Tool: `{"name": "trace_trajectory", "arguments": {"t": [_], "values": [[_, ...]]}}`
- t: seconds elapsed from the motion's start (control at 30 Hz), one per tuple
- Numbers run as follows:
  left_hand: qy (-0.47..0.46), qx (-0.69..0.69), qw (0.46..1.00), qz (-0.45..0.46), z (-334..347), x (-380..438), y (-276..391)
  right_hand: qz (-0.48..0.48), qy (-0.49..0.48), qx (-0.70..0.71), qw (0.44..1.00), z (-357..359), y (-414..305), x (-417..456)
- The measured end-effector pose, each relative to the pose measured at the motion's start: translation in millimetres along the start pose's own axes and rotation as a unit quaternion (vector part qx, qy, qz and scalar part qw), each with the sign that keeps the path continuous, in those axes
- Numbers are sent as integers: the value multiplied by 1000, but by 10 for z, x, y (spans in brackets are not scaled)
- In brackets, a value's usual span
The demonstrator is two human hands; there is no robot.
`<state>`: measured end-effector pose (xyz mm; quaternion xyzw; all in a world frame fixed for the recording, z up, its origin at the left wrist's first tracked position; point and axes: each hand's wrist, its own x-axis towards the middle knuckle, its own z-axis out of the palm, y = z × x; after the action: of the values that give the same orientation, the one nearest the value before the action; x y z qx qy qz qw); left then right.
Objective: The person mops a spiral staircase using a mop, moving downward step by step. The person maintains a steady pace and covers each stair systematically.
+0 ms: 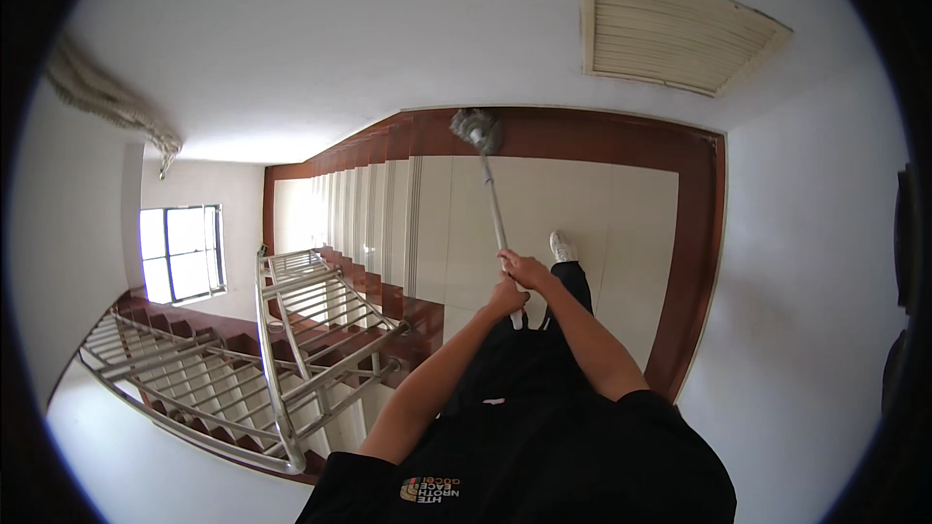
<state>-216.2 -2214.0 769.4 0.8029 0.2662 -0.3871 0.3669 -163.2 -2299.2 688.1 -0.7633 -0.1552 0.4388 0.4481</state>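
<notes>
Both my hands grip the pole of a mop with a silver shaft and a white handle end. My right hand is wrapped around it farther up. Just below, and close against it, my left hand holds the handle part near my waist. At the far end, the grey mop head rests on the dark red border where the floor meets the wall. Light floor tiles lie under the pole. My fingers partly hide the upper handle.
To the left, light stairs with dark red edging lead away from the landing. A stainless steel railing stands beside them. My white shoe is on the tiles. A louvred vent sits in the white wall, and a window is at far left.
</notes>
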Motion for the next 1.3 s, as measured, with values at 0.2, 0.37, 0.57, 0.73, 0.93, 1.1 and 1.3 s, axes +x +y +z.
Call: {"name": "trace_trajectory", "arguments": {"t": [0.2,0.37,0.57,0.73,0.93,1.1,1.3], "values": [[-182,-113,977,7,-82,-511,486,-18,2,33,999,-557,161,-330],[-204,-165,965,-29,-299,-452,370,-52,105,101,988,-446,207,-376],[-166,-7,984,70,-498,-282,274,78,124,82,986,-415,152,-195],[-76,154,969,178,-986,-329,32,85,76,94,989,-243,-151,279],[-52,106,987,105,-2016,-639,-765,131,-100,26,986,569,-1053,1228],[8,71,995,70,-2216,-754,-1352,37,-127,-84,988,1361,-1457,1675],[76,77,992,59,-2209,-517,-1603,-9,-112,-199,973,1671,-1714,1768]]}}
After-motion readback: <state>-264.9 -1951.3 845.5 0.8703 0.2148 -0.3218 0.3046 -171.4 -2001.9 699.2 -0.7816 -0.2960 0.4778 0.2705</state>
